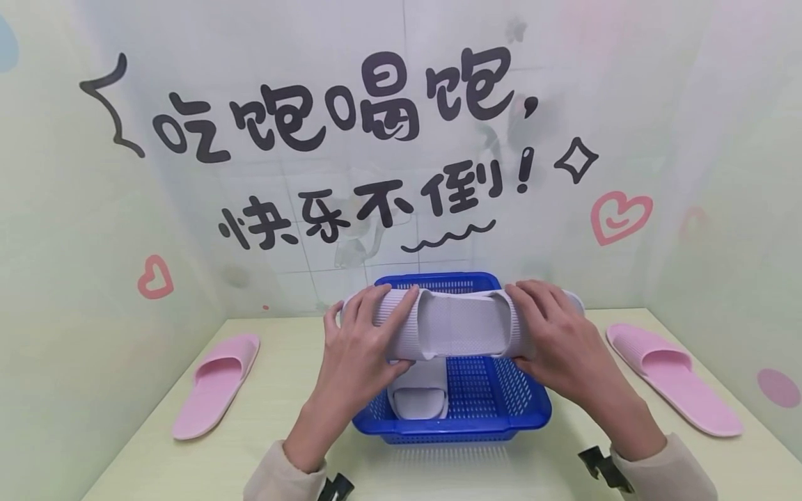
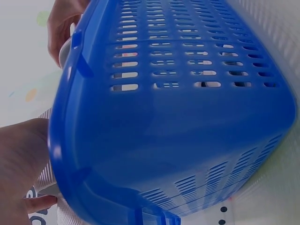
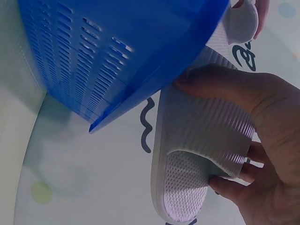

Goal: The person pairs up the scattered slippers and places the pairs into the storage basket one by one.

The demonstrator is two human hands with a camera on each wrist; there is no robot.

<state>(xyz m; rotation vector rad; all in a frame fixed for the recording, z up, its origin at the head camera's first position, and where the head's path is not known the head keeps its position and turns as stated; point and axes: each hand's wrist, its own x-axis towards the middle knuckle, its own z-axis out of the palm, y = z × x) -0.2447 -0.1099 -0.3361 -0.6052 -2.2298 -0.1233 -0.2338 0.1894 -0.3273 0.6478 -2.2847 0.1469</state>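
- Left hand [image 1: 360, 341] and right hand [image 1: 557, 334]: fingers clamped round the ribbed straps [image 3: 201, 126] of the white slippers [image 1: 465, 325].
- Handling: probably light, bendy foam, hard to damage; grip the straps, where ribs should limit slipping.
- Position: slippers above the blue basket [image 1: 526, 422], which contains another slipper [image 1: 418, 403], on the desk [image 1: 282, 362].

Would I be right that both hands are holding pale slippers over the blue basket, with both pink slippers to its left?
Not quite: the head view shows one pink slipper left of the blue basket, the other right of it. The rest is right.
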